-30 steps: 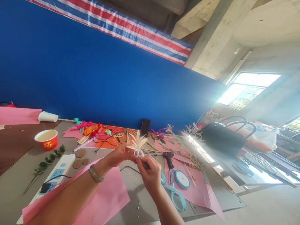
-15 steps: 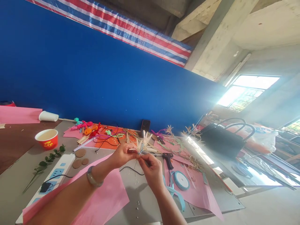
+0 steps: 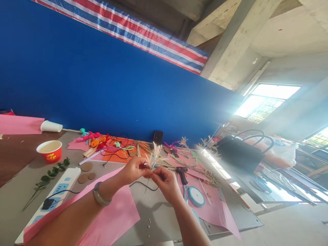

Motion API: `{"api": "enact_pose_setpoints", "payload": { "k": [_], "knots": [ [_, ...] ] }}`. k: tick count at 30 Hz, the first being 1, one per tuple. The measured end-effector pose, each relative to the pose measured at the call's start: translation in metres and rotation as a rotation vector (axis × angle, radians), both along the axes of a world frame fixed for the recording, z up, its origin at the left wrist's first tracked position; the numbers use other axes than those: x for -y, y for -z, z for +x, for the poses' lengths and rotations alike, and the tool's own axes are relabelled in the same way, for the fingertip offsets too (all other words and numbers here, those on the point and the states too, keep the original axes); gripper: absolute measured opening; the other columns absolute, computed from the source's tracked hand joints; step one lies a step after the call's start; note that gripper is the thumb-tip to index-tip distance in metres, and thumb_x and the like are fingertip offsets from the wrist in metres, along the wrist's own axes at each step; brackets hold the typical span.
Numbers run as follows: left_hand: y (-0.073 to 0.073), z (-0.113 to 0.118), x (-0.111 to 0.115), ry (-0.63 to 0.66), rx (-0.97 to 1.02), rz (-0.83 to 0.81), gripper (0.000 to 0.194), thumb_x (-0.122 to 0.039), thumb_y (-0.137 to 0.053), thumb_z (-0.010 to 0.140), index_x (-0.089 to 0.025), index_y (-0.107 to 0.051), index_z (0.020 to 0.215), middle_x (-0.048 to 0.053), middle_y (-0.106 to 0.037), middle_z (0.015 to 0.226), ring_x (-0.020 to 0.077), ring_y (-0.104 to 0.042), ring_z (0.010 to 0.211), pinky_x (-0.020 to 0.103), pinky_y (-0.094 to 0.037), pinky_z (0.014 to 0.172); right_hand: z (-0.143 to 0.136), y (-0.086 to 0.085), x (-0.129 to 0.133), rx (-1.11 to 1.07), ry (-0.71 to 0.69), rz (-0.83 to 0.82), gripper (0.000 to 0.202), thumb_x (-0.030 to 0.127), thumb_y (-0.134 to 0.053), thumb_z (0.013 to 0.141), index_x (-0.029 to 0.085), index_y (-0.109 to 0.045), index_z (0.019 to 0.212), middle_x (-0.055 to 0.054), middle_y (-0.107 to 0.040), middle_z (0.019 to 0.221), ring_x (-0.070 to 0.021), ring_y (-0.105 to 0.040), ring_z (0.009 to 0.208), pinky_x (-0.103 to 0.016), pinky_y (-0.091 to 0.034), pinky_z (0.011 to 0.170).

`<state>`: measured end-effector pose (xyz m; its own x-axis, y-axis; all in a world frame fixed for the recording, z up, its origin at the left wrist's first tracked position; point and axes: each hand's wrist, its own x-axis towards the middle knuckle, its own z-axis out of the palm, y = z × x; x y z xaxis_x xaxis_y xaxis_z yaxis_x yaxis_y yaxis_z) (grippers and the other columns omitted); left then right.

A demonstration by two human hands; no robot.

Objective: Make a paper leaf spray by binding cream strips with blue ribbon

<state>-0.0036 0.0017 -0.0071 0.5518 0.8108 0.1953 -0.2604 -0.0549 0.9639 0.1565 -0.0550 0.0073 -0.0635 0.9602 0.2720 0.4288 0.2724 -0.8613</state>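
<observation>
A cream flower (image 3: pixel 156 154) with long pointed petals stands upright between my two hands above the table. My left hand (image 3: pixel 137 169), with a bangle on its wrist, pinches the flower's base. My right hand (image 3: pixel 165 181) is closed at the same spot, thumb and fingers meeting the left fingertips around the stem. A bit of light blue shows among the petals; thin stem or wire ends stick out below the hands. To the right of my right hand lies a roll of light blue ribbon (image 3: pixel 196 196), its loose end partly behind my forearm. Small white beads (image 3: pixel 149 226) lie below.
Behind the right hand lies a black glue gun (image 3: pixel 182 175). Pink paper (image 3: pixel 120 212) and a white power strip (image 3: pixel 60 191) are at left, near a leafy sprig (image 3: pixel 48 176), cork discs (image 3: pixel 87 166) and a paper bowl (image 3: pixel 50 151). A phone (image 3: pixel 158 137) leans against the blue partition (image 3: pixel 115 82).
Both hands stay pinched on the flower's base, with slight finger movement. The ribbon's loose loop is now mostly covered by my right forearm. The view has shifted slightly.
</observation>
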Motion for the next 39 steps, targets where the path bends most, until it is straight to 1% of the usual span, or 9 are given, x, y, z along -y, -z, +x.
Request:
{"api": "enact_pose_setpoints", "payload": {
  "k": [5, 8, 13, 16, 19, 22, 28, 32, 39],
  "knots": [
    [0.000, 0.003, 0.002, -0.016, 0.011, -0.065, 0.033, -0.035, -0.078, 0.062, -0.012, -0.055, 0.067, -0.002, -0.054, 0.057, 0.0105, -0.054, 0.055, 0.025, -0.044, 0.058, 0.001, 0.001, -0.001, -0.040, -0.013, -0.030, 0.023, 0.037, -0.065, 0.077, 0.017, -0.063, 0.066, -0.005, -0.069, 0.066, -0.0187, -0.063, 0.065, -0.026, -0.047, 0.058],
    [-0.005, 0.002, 0.005, -0.009, 0.011, -0.083, 0.032, -0.037, -0.077, 0.064, -0.011, -0.058, 0.069, 0.000, -0.057, 0.061, 0.0116, -0.056, 0.059, 0.026, -0.045, 0.062, 0.002, 0.000, -0.003, -0.045, 0.015, -0.014, 0.022, 0.035, -0.066, 0.076, 0.016, -0.064, 0.066, -0.004, -0.068, 0.065, -0.0168, -0.060, 0.062, -0.025, -0.045, 0.056],
    [-0.007, 0.001, 0.007, 0.097, 0.162, -0.220, 0.029, -0.032, -0.077, 0.065, -0.012, -0.060, 0.077, 0.001, -0.061, 0.070, 0.0126, -0.059, 0.064, 0.031, -0.048, 0.070, 0.006, -0.007, -0.003, -0.095, 0.009, -0.016, 0.017, 0.030, -0.068, 0.073, 0.017, -0.063, 0.064, 0.000, -0.063, 0.061, -0.0130, -0.054, 0.057, -0.023, -0.040, 0.053],
    [0.001, 0.003, 0.005, 0.183, 0.248, -0.298, 0.027, -0.028, -0.076, 0.067, -0.014, -0.057, 0.080, 0.000, -0.060, 0.066, 0.0110, -0.058, 0.060, 0.028, -0.047, 0.066, 0.007, -0.011, -0.004, -0.149, 0.017, -0.009, 0.018, 0.029, -0.070, 0.071, 0.017, -0.062, 0.062, 0.000, -0.060, 0.061, -0.0116, -0.051, 0.056, -0.022, -0.037, 0.051],
    [0.010, 0.007, 0.003, 0.303, 0.246, -0.356, 0.026, -0.033, -0.072, 0.073, -0.013, -0.055, 0.075, 0.002, -0.061, 0.064, 0.0114, -0.058, 0.057, 0.025, -0.044, 0.060, 0.009, -0.014, -0.004, -0.207, -0.006, -0.017, 0.018, 0.029, -0.072, 0.070, 0.017, -0.061, 0.063, 0.001, -0.059, 0.060, -0.0112, -0.050, 0.055, -0.022, -0.036, 0.051],
    [0.014, 0.010, 0.004, 0.353, 0.253, -0.387, 0.028, -0.036, -0.070, 0.074, -0.012, -0.057, 0.074, 0.004, -0.061, 0.064, 0.0108, -0.057, 0.055, 0.023, -0.042, 0.056, 0.010, -0.017, -0.004, -0.249, -0.046, -0.046, 0.020, 0.031, -0.073, 0.070, 0.017, -0.060, 0.063, 0.000, -0.060, 0.059, -0.0118, -0.051, 0.054, -0.023, -0.037, 0.051],
    [0.010, 0.011, 0.011, 0.344, 0.332, -0.346, 0.025, -0.031, -0.073, 0.072, -0.012, -0.056, 0.070, 0.002, -0.059, 0.056, 0.0086, -0.052, 0.049, 0.021, -0.037, 0.052, 0.007, -0.018, 0.000, -0.366, -0.063, -0.104, 0.027, 0.037, -0.075, 0.068, 0.018, -0.056, 0.064, 0.003, -0.057, 0.055, -0.0104, -0.049, 0.050, -0.023, -0.038, 0.049],
    [0.006, 0.009, 0.013, 0.324, 0.374, -0.305, 0.025, -0.027, -0.077, 0.066, -0.012, -0.058, 0.072, 0.001, -0.059, 0.054, 0.0090, -0.052, 0.050, 0.021, -0.037, 0.052, 0.003, -0.018, 0.002, -0.440, -0.080, -0.140, 0.027, 0.037, -0.077, 0.067, 0.019, -0.056, 0.067, 0.001, -0.060, 0.059, -0.0123, -0.054, 0.052, -0.024, -0.041, 0.050],
    [0.004, 0.004, 0.014, 0.351, 0.388, -0.244, 0.023, -0.024, -0.077, 0.065, -0.012, -0.060, 0.074, 0.002, -0.062, 0.056, 0.0106, -0.055, 0.050, 0.022, -0.039, 0.052, -0.005, -0.023, 0.008, -0.556, -0.205, -0.199, 0.025, 0.032, -0.077, 0.069, 0.020, -0.055, 0.070, 0.001, -0.062, 0.057, -0.0159, -0.060, 0.052, -0.029, -0.047, 0.055]
  ]
}}
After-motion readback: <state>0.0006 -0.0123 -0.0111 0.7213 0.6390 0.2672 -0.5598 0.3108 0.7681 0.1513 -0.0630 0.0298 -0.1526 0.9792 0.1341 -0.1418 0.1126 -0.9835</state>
